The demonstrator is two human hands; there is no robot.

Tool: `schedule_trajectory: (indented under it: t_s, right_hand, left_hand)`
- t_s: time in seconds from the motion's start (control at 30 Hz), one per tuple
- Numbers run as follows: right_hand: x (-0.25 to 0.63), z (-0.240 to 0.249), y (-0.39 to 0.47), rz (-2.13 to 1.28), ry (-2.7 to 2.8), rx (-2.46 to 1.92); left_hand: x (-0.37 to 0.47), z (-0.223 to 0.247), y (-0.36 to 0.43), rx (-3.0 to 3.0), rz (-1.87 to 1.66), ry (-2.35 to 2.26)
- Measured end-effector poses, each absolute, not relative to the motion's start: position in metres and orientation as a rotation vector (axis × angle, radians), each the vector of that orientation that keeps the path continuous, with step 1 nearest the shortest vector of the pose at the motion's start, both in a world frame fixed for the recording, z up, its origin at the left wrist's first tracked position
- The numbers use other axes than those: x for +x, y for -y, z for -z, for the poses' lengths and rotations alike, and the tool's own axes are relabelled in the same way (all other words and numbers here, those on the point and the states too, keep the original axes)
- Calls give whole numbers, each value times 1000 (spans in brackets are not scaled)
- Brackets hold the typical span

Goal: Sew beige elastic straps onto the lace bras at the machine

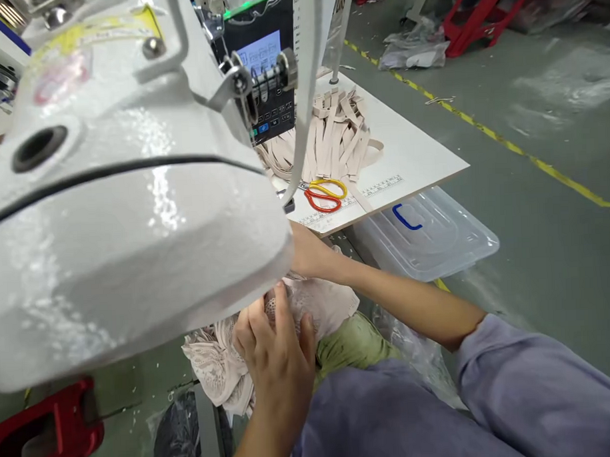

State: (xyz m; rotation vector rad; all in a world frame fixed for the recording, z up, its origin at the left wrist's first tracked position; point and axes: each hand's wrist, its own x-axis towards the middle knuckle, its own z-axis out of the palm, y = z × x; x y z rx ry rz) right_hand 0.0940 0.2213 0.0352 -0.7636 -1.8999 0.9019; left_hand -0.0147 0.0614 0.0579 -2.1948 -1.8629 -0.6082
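My left hand (276, 343) lies on beige lace fabric (327, 301) just below the sewing machine head. Its fingers are spread and slightly bent, with the thumb apart; the fingertips press on the lace near the machine's lower edge. My right hand (310, 253) reaches in from the right, over the same fabric. Its fingers are hidden behind the white sewing machine head (134, 214), so their hold does not show. More beige lace (214, 368) hangs in a bunched pile left of my left hand. The needle area is out of sight behind the machine head.
Yellow-and-red-handled scissors (326, 196) lie on the white table (412, 155) beside a heap of beige strips (336, 131). A control panel (264, 63) stands behind. Below the table is a clear plastic box lid (435, 234); a red stool (46, 431) sits lower left.
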Motion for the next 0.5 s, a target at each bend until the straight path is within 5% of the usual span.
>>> schedule_trajectory:
  t_s: [0.5]
  right_hand:
    - [92,-42,-227,-957,1921,-857]
  left_hand:
    - [-18,-58,-72,-2214,654,1867]
